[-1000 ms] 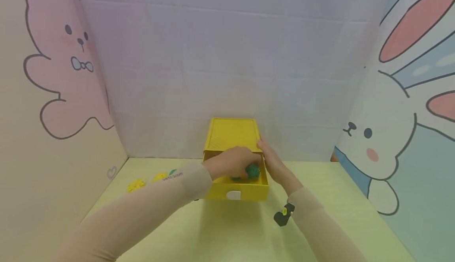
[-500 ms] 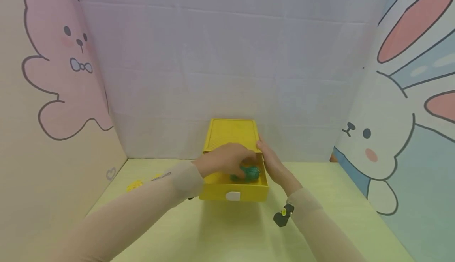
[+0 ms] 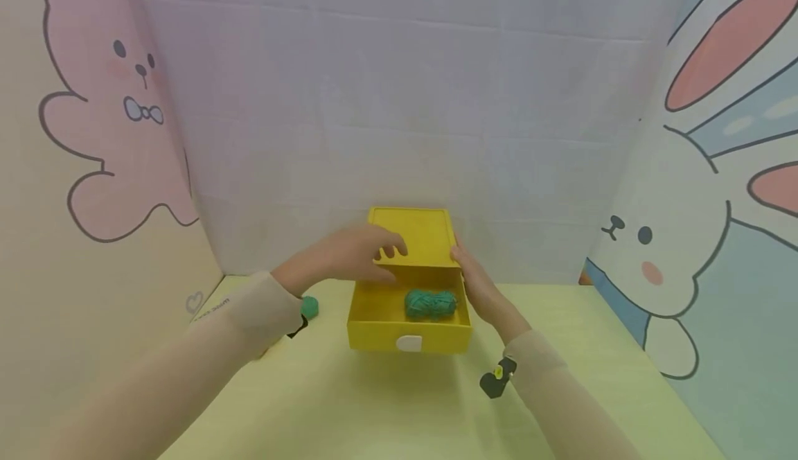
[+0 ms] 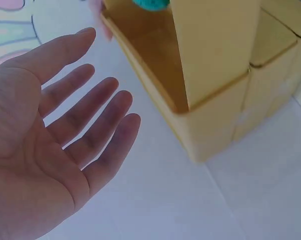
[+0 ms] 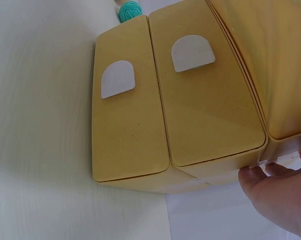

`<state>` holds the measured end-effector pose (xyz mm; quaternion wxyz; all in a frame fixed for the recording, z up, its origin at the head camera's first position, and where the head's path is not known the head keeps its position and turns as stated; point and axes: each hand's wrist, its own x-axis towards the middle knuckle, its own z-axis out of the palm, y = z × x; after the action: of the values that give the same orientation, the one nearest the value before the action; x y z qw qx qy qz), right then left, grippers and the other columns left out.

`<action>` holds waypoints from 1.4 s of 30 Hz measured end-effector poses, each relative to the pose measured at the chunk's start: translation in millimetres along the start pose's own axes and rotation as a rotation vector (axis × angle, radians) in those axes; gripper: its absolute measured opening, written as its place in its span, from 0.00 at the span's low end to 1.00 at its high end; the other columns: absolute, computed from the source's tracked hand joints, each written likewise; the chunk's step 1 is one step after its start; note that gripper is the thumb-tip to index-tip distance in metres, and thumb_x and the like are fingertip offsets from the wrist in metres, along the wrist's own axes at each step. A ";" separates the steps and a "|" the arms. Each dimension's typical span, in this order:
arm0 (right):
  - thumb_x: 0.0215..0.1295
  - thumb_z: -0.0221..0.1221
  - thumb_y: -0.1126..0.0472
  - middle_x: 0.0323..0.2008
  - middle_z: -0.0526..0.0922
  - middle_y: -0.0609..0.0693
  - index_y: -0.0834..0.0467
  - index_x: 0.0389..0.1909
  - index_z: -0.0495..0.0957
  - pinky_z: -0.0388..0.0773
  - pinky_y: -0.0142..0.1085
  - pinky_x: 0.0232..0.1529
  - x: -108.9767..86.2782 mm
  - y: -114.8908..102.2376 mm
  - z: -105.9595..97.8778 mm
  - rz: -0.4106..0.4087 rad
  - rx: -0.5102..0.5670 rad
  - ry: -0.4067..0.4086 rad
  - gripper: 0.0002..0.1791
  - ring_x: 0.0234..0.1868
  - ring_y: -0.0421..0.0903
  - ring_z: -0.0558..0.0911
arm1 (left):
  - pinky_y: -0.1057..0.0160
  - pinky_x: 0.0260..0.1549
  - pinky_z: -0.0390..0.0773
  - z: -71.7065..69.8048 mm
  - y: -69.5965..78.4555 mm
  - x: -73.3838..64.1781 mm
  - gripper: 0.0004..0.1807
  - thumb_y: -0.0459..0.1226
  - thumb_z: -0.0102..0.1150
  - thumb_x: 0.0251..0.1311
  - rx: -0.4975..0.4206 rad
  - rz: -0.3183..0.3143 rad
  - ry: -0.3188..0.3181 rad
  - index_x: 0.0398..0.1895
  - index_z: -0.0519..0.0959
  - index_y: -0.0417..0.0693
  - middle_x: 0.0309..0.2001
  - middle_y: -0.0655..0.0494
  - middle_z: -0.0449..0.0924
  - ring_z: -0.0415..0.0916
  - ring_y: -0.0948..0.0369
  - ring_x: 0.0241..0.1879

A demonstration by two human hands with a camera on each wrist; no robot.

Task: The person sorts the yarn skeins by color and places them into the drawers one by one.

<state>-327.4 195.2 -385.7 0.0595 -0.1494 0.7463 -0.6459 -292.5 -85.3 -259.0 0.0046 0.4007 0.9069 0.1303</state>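
Observation:
A yellow drawer unit (image 3: pixel 419 231) stands against the back wall. Its top drawer (image 3: pixel 380 335), with a white tab on its front, is pulled out. A skein of green yarn (image 3: pixel 431 305) lies in the right part of that drawer. My left hand (image 3: pixel 349 255) hovers above the unit's left side with nothing in it; the left wrist view has the palm (image 4: pixel 50 140) and loosely spread fingers in full. Against the unit's right side rests my right hand (image 3: pixel 483 290), thumb near the top's front corner. The right wrist view catches the fingers (image 5: pixel 255 180) touching the side wall.
A green ball of yarn (image 3: pixel 309 307) lies on the pale table (image 3: pixel 405 411) left of the unit. The unit's two lower drawers (image 5: pixel 128 125) are shut. Side walls with printed rabbit (image 3: pixel 679 238) and pink animal figures flank the table.
My left hand has let go of the green yarn skein in the drawer and moved up and left. The skein stays put. The right hand has kept its place.

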 end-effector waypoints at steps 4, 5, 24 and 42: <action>0.88 0.34 0.41 0.87 0.31 0.42 0.41 0.87 0.32 0.29 0.61 0.82 0.0 0.8 0.1 -0.011 0.002 -0.008 0.36 0.86 0.48 0.29 | 0.50 0.54 0.85 -14.0 -19.8 -18.1 0.26 0.44 0.72 0.67 -0.032 -0.087 0.041 0.66 0.81 0.49 0.60 0.49 0.84 0.84 0.51 0.54; 0.88 0.33 0.41 0.87 0.31 0.42 0.41 0.87 0.31 0.29 0.62 0.82 0.0 1.0 0.2 -0.012 0.001 -0.010 0.36 0.86 0.48 0.29 | 0.48 0.54 0.85 -16.1 -25.0 -22.4 0.26 0.44 0.72 0.67 -0.033 -0.103 0.056 0.66 0.80 0.49 0.60 0.48 0.84 0.84 0.50 0.54; 0.89 0.33 0.41 0.87 0.31 0.43 0.42 0.87 0.32 0.29 0.61 0.83 2.5 4.0 0.9 -0.016 -0.004 -0.006 0.36 0.86 0.48 0.29 | 0.43 0.51 0.85 28.6 -122.9 -59.1 0.26 0.41 0.74 0.64 -0.012 -0.306 0.048 0.63 0.80 0.47 0.55 0.43 0.85 0.84 0.46 0.52; 0.89 0.33 0.42 0.87 0.29 0.44 0.45 0.87 0.30 0.28 0.59 0.83 1.8 -0.2 1.8 0.001 -0.002 0.022 0.37 0.85 0.49 0.27 | 0.38 0.55 0.82 97.6 -169.1 -72.2 0.26 0.39 0.75 0.64 -0.052 -0.465 -0.066 0.64 0.80 0.47 0.61 0.38 0.81 0.78 0.39 0.60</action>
<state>-328.5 193.0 -385.6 0.0516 -0.1420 0.7476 -0.6468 -355.2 -224.2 -400.8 0.0743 0.1847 0.9705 0.1360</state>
